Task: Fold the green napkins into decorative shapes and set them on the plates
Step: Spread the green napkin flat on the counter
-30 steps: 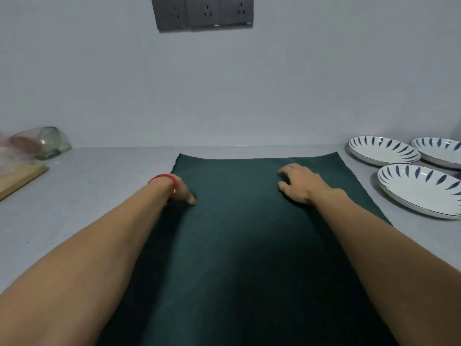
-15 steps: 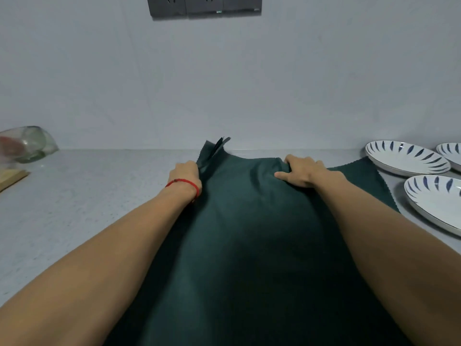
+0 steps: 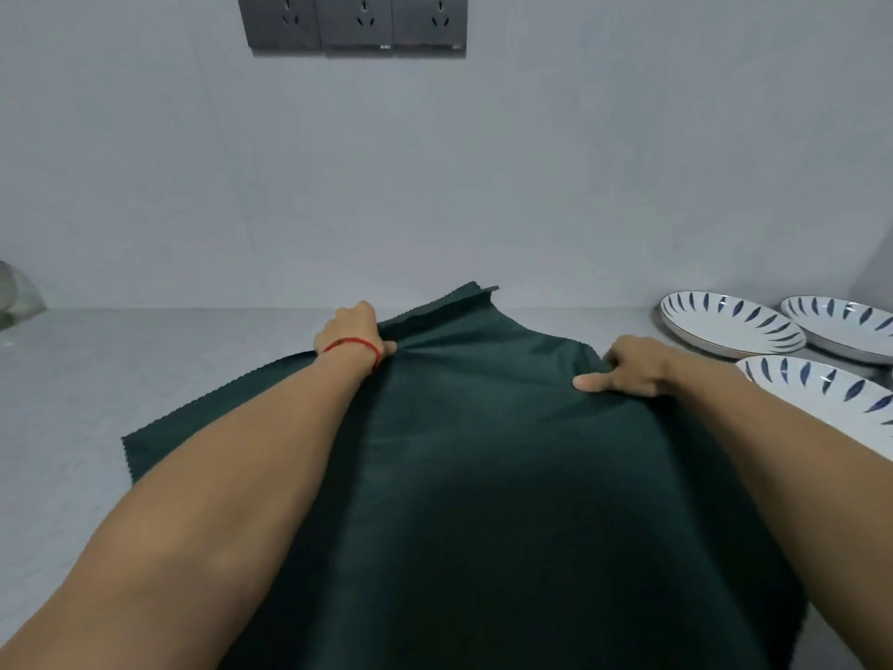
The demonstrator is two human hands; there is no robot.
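- Green napkin [image 3: 483, 476] lies mostly unfolded on the counter [image 3: 72, 403]; left hand [image 3: 350, 331] and right hand [image 3: 633, 365] each grip its far edge.
- Plates [image 3: 725, 326] sit bare; folding has barely begun.

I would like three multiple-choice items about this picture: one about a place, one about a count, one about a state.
1. Where are the plates relative to the green napkin?
A. on its right
B. on its left
C. on top of it

2. How many plates show?
A. one
B. three
C. five

3. What is the left hand doing?
A. hanging idle
B. holding a plate
C. gripping the napkin's far edge

Key: 1 A, they sit at the right edge of the counter; 2 B, three leaf-patterned rims; 3 C, fingers curled round bunched cloth.
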